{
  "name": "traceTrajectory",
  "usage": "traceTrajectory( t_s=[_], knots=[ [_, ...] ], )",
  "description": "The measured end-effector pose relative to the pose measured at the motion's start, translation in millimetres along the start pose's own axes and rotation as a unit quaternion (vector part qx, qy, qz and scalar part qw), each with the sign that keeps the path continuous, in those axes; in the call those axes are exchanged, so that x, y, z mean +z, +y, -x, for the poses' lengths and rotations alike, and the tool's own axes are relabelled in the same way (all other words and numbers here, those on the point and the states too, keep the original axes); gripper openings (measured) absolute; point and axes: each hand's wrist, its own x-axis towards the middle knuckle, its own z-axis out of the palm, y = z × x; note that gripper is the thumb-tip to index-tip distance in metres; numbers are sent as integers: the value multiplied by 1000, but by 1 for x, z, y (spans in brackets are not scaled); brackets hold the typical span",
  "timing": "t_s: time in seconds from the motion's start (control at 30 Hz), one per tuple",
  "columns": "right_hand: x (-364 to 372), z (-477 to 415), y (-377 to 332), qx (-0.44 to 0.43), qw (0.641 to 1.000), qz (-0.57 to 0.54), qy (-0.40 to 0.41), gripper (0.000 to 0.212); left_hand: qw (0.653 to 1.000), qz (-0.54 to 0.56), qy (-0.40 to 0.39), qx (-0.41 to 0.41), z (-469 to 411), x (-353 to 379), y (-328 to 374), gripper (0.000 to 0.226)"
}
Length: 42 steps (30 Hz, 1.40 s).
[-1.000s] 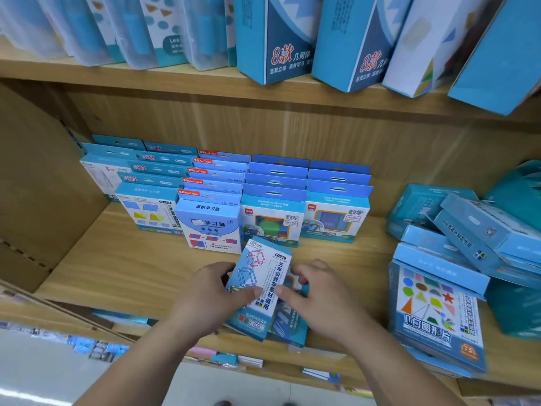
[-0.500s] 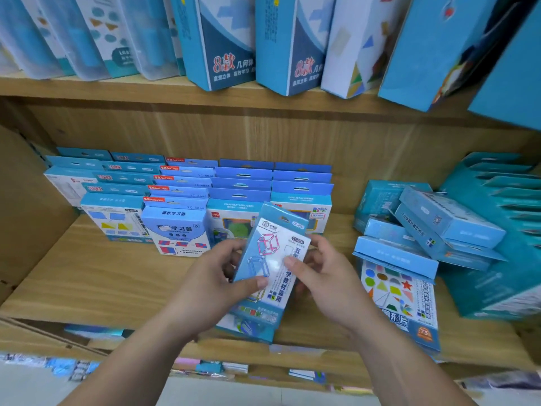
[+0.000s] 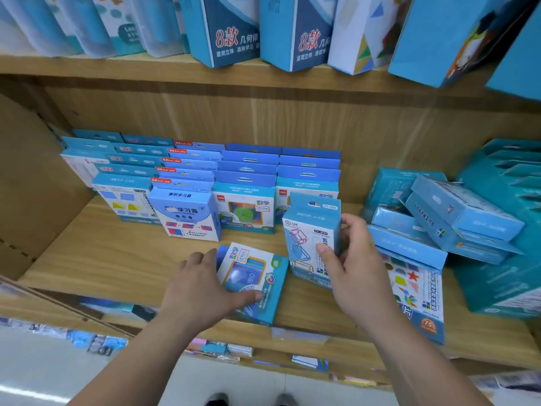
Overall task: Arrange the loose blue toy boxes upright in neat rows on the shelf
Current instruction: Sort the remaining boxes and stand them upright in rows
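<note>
My left hand covers the flat box lower-left corner. Right hand hides the upright box right side. Top-shelf boxes cut off above. Right pile print blurred, unreadable.

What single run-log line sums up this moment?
right hand: holds frame box upright by rows | left hand: on flat box | shelf: pile unsorted

Tall blue and white cartons lean along the upper shelf, beside clear plastic packs. Below, a pale floor shows, with shoe tips at the frame's bottom edge.
</note>
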Motion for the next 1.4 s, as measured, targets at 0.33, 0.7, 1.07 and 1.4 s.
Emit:
traceTrajectory(
  t_s=[0.33, 0.7, 1.07, 1.4],
  knots=[
    [2, -1, 3, 13, 1000, 10, 0, 44, 995, -81, -36, 46, -4, 1, 5, 123],
    [2, 0, -5, 13, 998, 34, -46, 45, 999, 23, -14, -26, -11, -25, -50, 124],
    [15, -9, -11, -8, 997, 15, -79, 34, 999, -51, -2, -8, 15, 6, -5, 139],
    [54, -15, -35, -35, 992, 7, -124, 41, 991, -19, -22, 128, 36, -33, -82, 130]
  ],
)
